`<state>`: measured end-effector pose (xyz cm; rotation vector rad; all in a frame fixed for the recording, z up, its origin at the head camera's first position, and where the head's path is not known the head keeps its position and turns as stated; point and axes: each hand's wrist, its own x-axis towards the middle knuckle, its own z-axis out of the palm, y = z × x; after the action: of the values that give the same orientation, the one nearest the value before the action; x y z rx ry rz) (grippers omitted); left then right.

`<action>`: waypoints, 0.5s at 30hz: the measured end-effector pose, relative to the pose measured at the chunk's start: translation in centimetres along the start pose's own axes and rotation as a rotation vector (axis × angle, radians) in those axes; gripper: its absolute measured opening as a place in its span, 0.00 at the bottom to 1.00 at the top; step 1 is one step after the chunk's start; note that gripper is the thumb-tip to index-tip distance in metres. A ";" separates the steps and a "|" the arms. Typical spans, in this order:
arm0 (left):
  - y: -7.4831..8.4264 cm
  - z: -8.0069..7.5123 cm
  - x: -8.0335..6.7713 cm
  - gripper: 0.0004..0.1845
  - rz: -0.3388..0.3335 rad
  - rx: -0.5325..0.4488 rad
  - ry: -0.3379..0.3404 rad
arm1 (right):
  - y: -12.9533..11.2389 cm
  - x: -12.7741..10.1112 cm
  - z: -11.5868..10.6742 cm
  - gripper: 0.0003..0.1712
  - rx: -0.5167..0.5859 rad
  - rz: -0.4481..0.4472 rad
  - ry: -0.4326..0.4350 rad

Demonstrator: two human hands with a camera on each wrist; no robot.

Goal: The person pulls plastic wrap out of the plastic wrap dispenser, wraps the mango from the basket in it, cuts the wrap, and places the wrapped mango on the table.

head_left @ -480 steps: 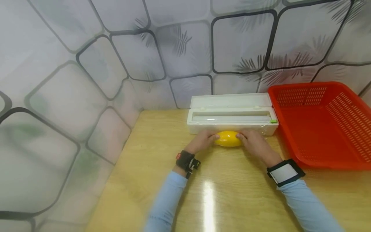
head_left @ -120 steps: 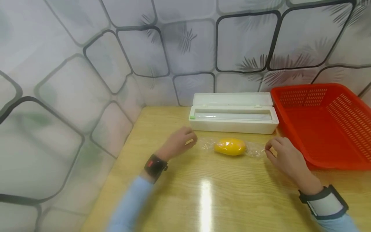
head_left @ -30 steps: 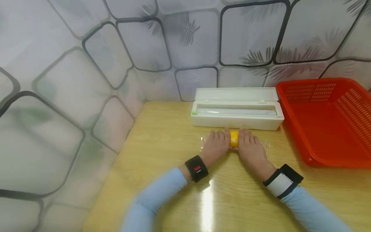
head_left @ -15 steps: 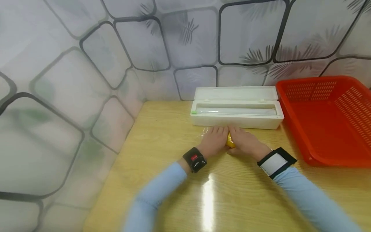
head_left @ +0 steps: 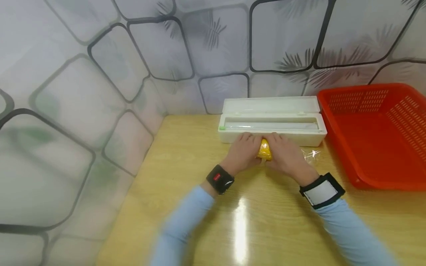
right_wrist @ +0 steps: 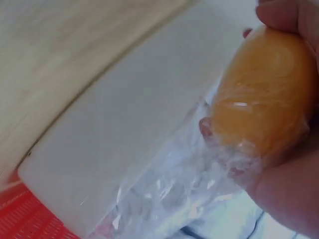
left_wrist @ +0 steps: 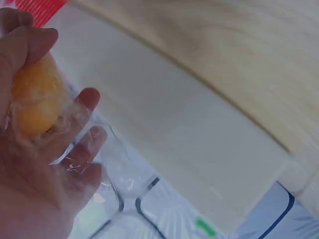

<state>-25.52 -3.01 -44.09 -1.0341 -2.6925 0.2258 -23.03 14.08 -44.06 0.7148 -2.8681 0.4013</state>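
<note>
Patterned wall panels with dark rounded squares rise behind a pale wooden worktop (head_left: pixel 186 155), where a white dispenser box (head_left: pixel 271 123) lies open beside a red basket (head_left: pixel 376 136) that the frame cuts off at the right. Both hands cup a yellow fruit (head_left: pixel 265 149) just in front of the box: the left hand (head_left: pixel 243 153) curls round its left end and the right hand (head_left: pixel 284 155) round its right, so that only a narrow yellow strip shows between them from the head view. Clear film (right_wrist: pixel 169 194) clings over the fruit and the fingers (left_wrist: pixel 82 149) in both wrist views, though how far it wraps round cannot be made out. A crumpled tail of film (head_left: pixel 311 154) lies on the worktop beside the right hand. Half a second ago the hands sat a little nearer the person; now they are pressed up against the front of the box, and the tail of film has come into sight.
</note>
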 end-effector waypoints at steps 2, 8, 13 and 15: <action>0.2 -0.4 0.2 0.33 -0.037 0.007 0.042 | 0.0 -0.1 -0.7 0.46 0.032 0.029 0.026; 1.2 -1.2 -0.1 0.24 -0.126 0.013 0.183 | -0.2 -0.9 -2.1 0.48 0.146 0.063 0.080; 1.3 -1.7 -0.4 0.23 -0.165 -0.023 0.238 | -0.6 -1.3 -2.6 0.50 0.090 0.034 0.157; 1.2 -1.8 -0.5 0.23 -0.171 -0.025 0.260 | -0.7 -1.5 -2.5 0.50 0.076 0.034 0.205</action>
<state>-23.91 -2.38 -42.75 -0.7735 -2.5323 0.0230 -21.19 14.86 -41.81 0.5991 -2.6878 0.5565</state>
